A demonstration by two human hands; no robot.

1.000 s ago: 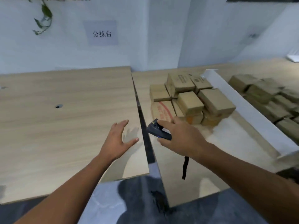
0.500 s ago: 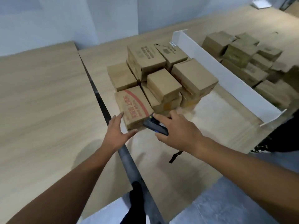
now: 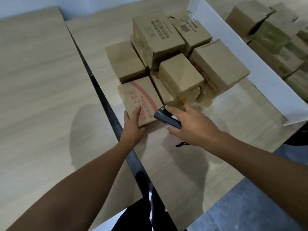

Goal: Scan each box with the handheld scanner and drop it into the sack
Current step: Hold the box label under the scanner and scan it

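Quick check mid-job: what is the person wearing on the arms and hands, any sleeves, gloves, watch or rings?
The left forearm and right forearm are bare to the frame edge, no sleeves or cuffs. The left hand and right hand are ungloved, with no watch, band or ring visible.

Box pile fills mid desk, w/ white divider walling its right side. Room to pass: near-edge strip in front of pile, plus left desk.

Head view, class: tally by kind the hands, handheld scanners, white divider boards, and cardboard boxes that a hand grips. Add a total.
Hands: 2, left hand and right hand
Handheld scanner: 1
White divider board: 1
Gripped box, the red-striped cardboard box: 1
Total: 5
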